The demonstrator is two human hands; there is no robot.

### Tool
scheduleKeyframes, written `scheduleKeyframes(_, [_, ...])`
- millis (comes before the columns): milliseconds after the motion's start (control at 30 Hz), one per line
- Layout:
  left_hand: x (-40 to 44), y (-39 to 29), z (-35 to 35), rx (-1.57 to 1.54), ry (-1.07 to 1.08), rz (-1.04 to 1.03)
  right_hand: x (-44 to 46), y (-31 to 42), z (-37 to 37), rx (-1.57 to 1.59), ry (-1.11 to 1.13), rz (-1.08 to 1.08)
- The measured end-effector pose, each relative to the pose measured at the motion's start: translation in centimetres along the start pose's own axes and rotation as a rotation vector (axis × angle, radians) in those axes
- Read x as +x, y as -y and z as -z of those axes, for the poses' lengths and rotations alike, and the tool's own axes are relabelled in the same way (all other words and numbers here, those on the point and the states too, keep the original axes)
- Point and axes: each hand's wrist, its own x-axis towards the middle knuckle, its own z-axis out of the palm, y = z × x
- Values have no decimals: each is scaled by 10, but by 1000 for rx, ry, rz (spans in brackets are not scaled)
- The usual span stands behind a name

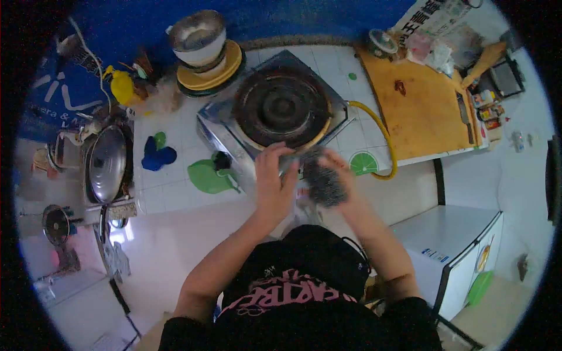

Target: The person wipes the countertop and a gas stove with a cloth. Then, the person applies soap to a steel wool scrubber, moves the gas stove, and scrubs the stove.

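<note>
My right hand (345, 178) is closed around a dark grey steel wool scourer (326, 184) at the front corner of the gas stove (240, 146). Motion blurs the scourer a little. My left hand (275, 178) lies at the stove's front edge, its fingers stretched forward and the thumb apart, with nothing visible in it. Beyond both hands is the round, blackened burner (284, 105) on top of the stove. The stove's control panel is partly hidden behind my hands.
Stacked bowls and plates (208, 64) stand behind the stove at left. A pan lid (108, 164) lies over the sink. Blue gloves or cloth (158, 157) rest on the tiled counter. At right are a yellow hose (389, 137), a wooden board (427, 111) and a knife (463, 114).
</note>
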Motion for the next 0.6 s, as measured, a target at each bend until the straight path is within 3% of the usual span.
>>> scheduleKeyframes(67, [14, -7, -29, 127, 75, -92, 2, 51, 41, -153, -121, 50])
scheduleKeyframes(133, [21, 8, -38, 200, 96, -48, 22, 80, 85, -239, -136, 33])
scheduleKeyframes(200, [25, 25, -36, 493, 24, -60, 43, 97, 109, -448, -283, 203])
scheduleKeyframes(400, [6, 49, -35, 686, -83, 11, 103, 105, 116, -571, -223, 337])
scheduleKeyframes(433, [6, 51, -36, 695, -95, 14, 108, 110, 112, -525, -227, 212])
scheduleKeyframes(533, [2, 55, -37, 717, -104, 69, 121, 120, 109, -705, -45, 282])
scheduleKeyframes(600, [1, 57, -37, 708, -62, 99, 124, 121, 111, -757, -41, 260])
